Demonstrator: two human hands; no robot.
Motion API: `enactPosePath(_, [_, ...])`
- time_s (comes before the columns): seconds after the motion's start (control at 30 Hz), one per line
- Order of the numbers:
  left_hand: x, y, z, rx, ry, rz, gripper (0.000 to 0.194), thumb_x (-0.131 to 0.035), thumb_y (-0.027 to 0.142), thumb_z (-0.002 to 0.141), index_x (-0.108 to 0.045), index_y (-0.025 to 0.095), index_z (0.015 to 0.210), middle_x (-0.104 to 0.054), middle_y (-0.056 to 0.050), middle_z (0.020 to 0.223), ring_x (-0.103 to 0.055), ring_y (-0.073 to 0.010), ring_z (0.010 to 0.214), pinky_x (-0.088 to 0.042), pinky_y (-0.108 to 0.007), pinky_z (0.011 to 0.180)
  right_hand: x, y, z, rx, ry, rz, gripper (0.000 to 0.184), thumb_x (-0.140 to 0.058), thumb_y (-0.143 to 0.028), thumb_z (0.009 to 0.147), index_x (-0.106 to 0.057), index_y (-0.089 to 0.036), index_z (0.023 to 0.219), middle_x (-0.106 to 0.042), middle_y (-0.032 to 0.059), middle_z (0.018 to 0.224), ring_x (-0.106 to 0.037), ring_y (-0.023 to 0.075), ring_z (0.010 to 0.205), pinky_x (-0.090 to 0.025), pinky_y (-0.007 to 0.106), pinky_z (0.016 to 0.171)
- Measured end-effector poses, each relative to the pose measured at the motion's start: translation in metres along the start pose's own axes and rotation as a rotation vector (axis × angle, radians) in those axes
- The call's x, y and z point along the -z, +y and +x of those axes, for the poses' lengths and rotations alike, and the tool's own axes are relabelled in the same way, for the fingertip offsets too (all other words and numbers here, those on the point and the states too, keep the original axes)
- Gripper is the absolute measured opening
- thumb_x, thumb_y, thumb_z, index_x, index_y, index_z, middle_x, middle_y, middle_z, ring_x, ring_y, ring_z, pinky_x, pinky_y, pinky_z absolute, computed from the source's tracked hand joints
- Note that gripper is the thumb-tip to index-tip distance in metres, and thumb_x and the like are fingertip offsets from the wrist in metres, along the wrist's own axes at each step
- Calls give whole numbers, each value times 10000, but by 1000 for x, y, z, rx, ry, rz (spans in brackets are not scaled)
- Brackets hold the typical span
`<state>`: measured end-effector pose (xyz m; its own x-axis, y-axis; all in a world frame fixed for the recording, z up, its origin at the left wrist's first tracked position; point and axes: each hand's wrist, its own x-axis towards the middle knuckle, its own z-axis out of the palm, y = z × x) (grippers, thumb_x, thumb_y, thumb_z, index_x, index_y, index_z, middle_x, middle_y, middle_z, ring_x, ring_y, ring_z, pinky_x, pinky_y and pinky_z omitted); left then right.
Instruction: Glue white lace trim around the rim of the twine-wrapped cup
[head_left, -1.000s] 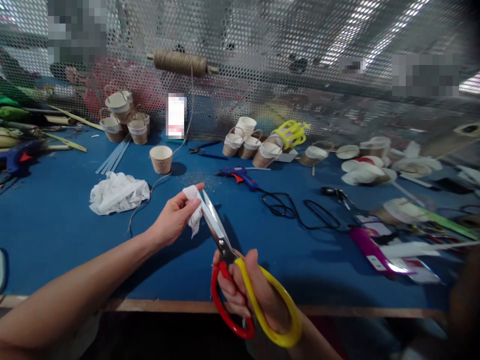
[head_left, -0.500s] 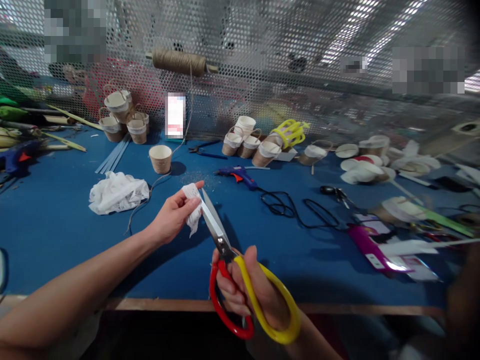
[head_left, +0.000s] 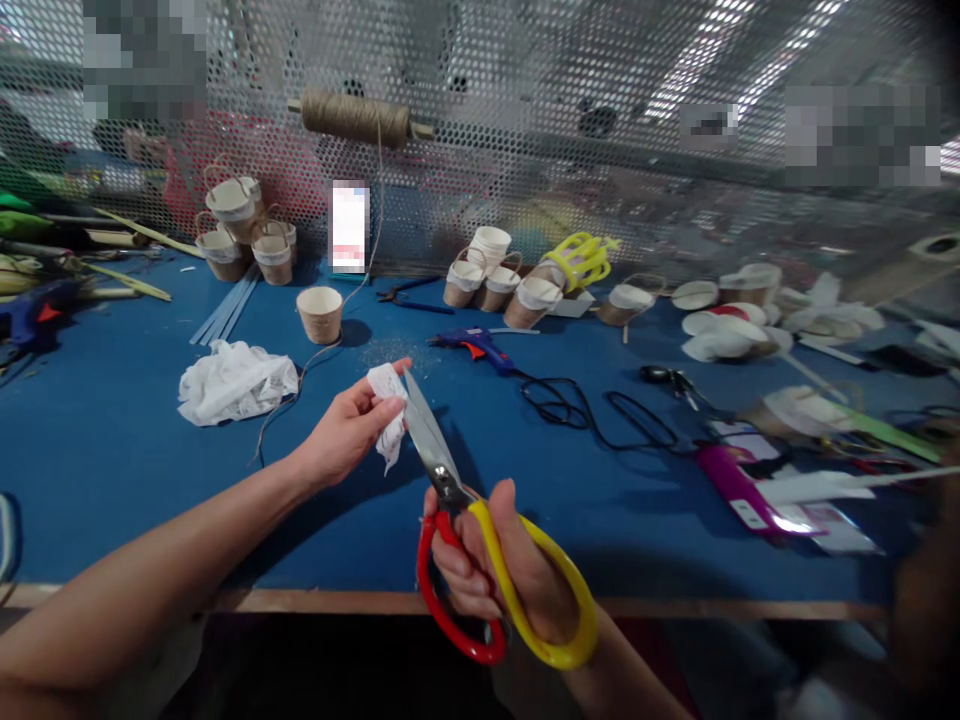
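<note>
My left hand (head_left: 345, 432) pinches a small piece of white lace fabric (head_left: 388, 415) above the blue table (head_left: 120, 470). My right hand (head_left: 495, 570) grips large scissors (head_left: 465, 520) with one red and one yellow handle loop. The steel blades point up and away, and they lie against the right side of the fabric piece. Both hands hover near the table's front edge.
A crumpled white cloth (head_left: 234, 382) lies to the left, with a paper cup (head_left: 319, 313) and twine behind it. A blue glue gun (head_left: 480, 348) with black cord, stacked cups (head_left: 491, 275), a twine spool (head_left: 356, 115) on the mesh wall and cluttered scraps at right.
Almost nothing has moved. My hands, the fabric and the scissors keep the same pose, with the view shifting very slightly.
</note>
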<state>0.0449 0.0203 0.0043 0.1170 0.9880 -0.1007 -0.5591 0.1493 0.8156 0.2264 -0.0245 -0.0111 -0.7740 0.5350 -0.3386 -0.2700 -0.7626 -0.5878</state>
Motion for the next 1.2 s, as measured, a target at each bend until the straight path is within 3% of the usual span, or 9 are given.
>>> enactPosePath(0.67, [2, -4, -1, 10, -55, 59, 647, -753, 306, 627, -527, 196, 1223, -626, 14, 720, -534, -70, 590, -396, -173, 557, -4, -5, 1, -55, 58, -9, 621, -435, -774, 647, -492, -188, 848, -400, -106, 437, -175, -5, 285, -138, 117, 270])
enactPosePath(0.93, [6, 0, 0, -14, -96, 138, 672, -716, 318, 676, -457, 223, 1288, -540, 48, 647, -453, -46, 532, -355, -161, 513, -6, -5, -2, -10, 59, -20, 602, -460, -755, 658, -499, -182, 840, -402, -93, 457, -189, -5, 313, -157, 109, 274])
enactPosePath(1.2, [9, 3, 2, -83, -113, 169, 492, -698, 358, 691, -598, 213, 1151, -647, -15, 812, -549, -111, 743, -410, -218, 706, -3, -5, -1, 15, 66, -93, 609, -460, -756, 653, -496, -188, 871, -418, -97, 464, -194, -5, 304, -161, 109, 266])
